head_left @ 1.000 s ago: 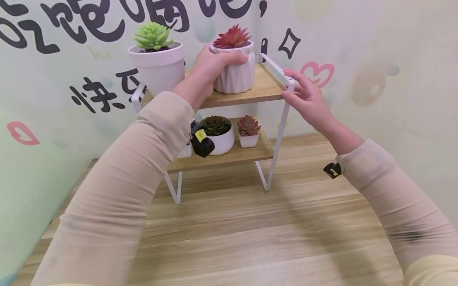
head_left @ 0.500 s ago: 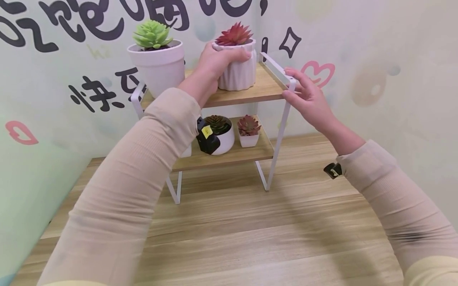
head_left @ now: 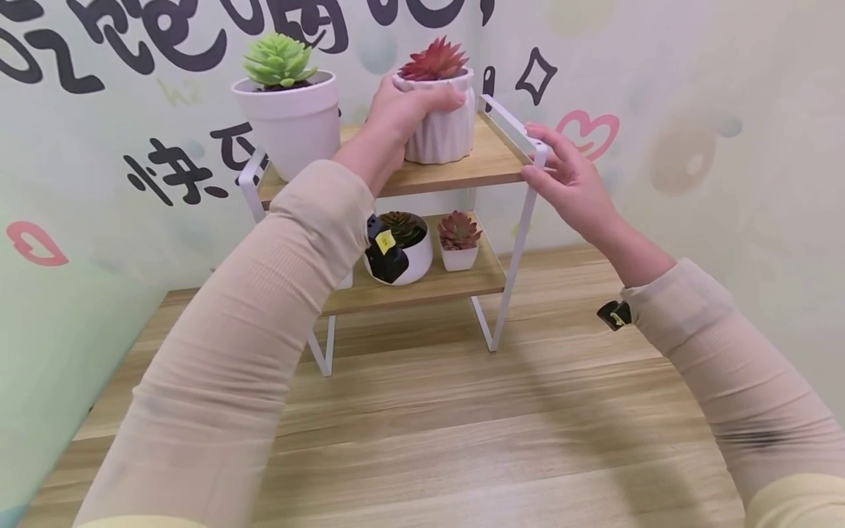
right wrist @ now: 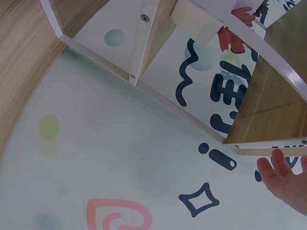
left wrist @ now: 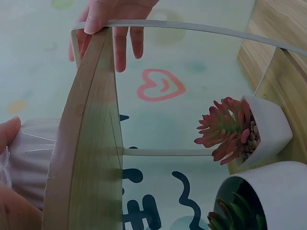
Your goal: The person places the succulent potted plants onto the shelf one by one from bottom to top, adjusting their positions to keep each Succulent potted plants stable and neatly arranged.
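In the head view my left hand (head_left: 405,110) grips a white ribbed pot (head_left: 445,136) with a red succulent (head_left: 438,60), thumb across its front near the rim. The pot's base is at the top board (head_left: 462,173) of a two-tier plant shelf, toward its right side. My right hand (head_left: 571,172) holds the shelf's white metal frame (head_left: 524,220) at the front right corner, index finger along the side rail and thumb at the board's edge. The left wrist view shows that right hand (left wrist: 117,24) at the corner and the ribbed pot (left wrist: 33,153) beyond the board.
A larger white pot (head_left: 290,128) with a green succulent stands left on the top board. The lower board (head_left: 422,293) holds a round white pot (head_left: 416,260) and a small square pot (head_left: 459,258); my left sleeve hides another pot. A lettered wall stands behind the wooden table (head_left: 462,440).
My left hand and the ribbed pot have shifted slightly right and back along the top board. The right hand has stayed on the frame corner.
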Action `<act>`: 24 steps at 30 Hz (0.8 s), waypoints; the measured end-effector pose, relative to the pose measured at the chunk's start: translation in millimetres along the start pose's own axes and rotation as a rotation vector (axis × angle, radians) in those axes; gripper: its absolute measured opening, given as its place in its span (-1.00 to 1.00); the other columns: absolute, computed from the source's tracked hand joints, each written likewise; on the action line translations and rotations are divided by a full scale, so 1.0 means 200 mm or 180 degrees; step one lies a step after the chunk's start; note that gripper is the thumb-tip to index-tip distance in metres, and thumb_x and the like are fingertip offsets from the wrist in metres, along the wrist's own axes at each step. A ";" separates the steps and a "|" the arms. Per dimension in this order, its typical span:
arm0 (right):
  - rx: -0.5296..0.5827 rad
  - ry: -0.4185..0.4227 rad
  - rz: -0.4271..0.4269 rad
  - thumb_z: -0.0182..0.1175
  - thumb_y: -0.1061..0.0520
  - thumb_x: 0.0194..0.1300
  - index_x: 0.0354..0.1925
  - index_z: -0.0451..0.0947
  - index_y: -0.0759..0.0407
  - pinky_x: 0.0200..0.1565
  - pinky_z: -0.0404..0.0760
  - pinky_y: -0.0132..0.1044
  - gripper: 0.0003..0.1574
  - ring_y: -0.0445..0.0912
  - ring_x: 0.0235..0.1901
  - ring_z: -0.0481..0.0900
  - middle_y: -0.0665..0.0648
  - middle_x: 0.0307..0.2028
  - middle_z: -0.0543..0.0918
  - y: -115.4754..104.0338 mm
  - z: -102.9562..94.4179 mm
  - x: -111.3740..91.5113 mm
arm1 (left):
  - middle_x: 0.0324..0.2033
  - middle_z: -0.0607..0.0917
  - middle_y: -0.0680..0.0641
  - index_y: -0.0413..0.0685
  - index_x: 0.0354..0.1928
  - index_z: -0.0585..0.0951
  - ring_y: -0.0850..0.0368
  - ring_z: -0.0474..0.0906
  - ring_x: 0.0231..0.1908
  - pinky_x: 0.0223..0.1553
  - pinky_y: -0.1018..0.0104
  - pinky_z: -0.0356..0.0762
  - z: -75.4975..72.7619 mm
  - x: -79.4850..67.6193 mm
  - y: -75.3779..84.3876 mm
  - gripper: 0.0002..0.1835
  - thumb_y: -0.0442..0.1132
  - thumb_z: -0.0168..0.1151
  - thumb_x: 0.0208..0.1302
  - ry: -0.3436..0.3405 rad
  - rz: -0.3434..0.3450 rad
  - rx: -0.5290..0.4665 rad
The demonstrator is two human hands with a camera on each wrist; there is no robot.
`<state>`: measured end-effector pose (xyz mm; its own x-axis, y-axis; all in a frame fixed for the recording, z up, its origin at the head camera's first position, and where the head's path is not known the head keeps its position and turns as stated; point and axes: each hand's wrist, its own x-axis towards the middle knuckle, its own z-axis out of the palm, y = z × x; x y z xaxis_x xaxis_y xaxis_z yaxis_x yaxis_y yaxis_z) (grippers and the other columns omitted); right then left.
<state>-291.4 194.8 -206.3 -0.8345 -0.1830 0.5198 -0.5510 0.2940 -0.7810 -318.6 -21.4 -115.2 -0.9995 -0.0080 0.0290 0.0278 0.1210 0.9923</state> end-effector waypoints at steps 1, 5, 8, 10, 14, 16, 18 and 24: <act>-0.0009 -0.0008 -0.0002 0.09 0.20 0.26 0.24 0.29 0.02 0.01 0.52 -0.25 -0.42 0.09 0.04 0.46 0.12 0.10 0.40 0.00 0.00 0.00 | -0.03 0.47 0.14 0.22 0.16 0.28 0.27 0.38 -0.02 0.03 0.44 0.30 0.00 0.00 0.00 -0.26 -0.18 0.43 -0.09 0.0003 -0.0005 0.0027; -0.0041 -0.0045 -0.0013 0.09 0.19 0.26 0.24 0.28 0.05 0.03 0.52 -0.23 -0.42 0.12 0.06 0.45 0.12 0.11 0.39 0.00 0.00 0.00 | 0.10 0.39 0.17 0.28 0.28 0.16 0.29 0.32 0.06 0.12 0.45 0.26 -0.02 -0.01 -0.01 -0.13 -0.13 0.43 -0.08 0.0003 -0.0030 0.0115; -0.0099 -0.0063 -0.0013 0.10 0.20 0.26 0.24 0.28 0.07 0.03 0.53 -0.25 -0.42 0.12 0.04 0.46 0.13 0.10 0.40 0.00 -0.01 0.00 | 0.27 0.21 0.17 0.35 0.37 -0.02 0.28 0.18 0.22 0.25 0.42 0.13 -0.05 -0.03 -0.01 0.01 -0.05 0.42 -0.05 -0.0003 -0.0067 0.0244; -0.0202 -0.0065 -0.0008 0.10 0.20 0.26 0.24 0.28 0.07 0.01 0.53 -0.26 -0.42 0.09 0.02 0.49 0.14 0.09 0.41 0.00 -0.01 0.00 | 0.36 0.07 0.16 0.40 0.39 -0.13 0.26 0.05 0.30 0.32 0.35 0.01 -0.08 -0.07 -0.01 0.05 0.03 0.38 -0.03 -0.0066 -0.0096 0.0450; -0.0341 -0.0112 0.0012 0.11 0.19 0.25 0.25 0.28 0.07 -0.01 0.54 -0.29 -0.41 0.08 -0.01 0.50 0.15 0.10 0.40 -0.01 -0.01 0.01 | 0.41 -0.12 0.18 0.41 0.40 -0.22 0.22 -0.14 0.38 0.37 0.20 -0.12 -0.18 -0.22 -0.04 0.06 0.16 0.30 0.01 -0.0283 0.0084 0.0958; -0.0411 -0.0148 0.0044 0.11 0.18 0.25 0.26 0.26 0.04 0.01 0.54 -0.25 -0.39 0.11 0.01 0.49 0.16 0.12 0.39 -0.01 -0.02 0.01 | 0.41 -0.13 0.16 0.39 0.40 -0.20 0.15 -0.15 0.38 0.36 0.11 -0.08 -0.24 -0.32 -0.06 0.05 0.15 0.30 0.02 -0.0373 0.0313 0.1082; -0.0475 -0.0211 0.0070 0.11 0.16 0.25 0.30 0.21 0.03 0.06 0.50 -0.15 -0.34 0.17 0.07 0.44 0.15 0.17 0.35 -0.01 -0.03 0.01 | 0.41 -0.11 0.16 0.37 0.41 -0.16 0.10 -0.15 0.38 0.34 0.02 -0.05 -0.29 -0.42 -0.09 0.04 0.12 0.31 0.01 -0.0414 0.0556 0.1128; -0.0719 -0.0411 0.0086 0.14 0.11 0.24 0.39 0.03 -0.01 0.24 0.20 0.10 -0.17 0.15 0.27 0.21 0.13 0.35 0.17 0.04 -0.07 -0.04 | 0.39 0.00 0.03 0.05 0.40 0.00 0.04 -0.11 0.36 0.33 -0.08 -0.11 -0.48 -0.65 -0.32 -0.03 0.18 0.26 0.04 -0.0320 0.1855 0.1818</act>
<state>-288.6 212.4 -212.2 -0.8511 -0.2861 0.4401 -0.5244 0.4998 -0.6893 -188.9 -123.2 -170.9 -0.8236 0.2978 0.4828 0.5597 0.5650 0.6062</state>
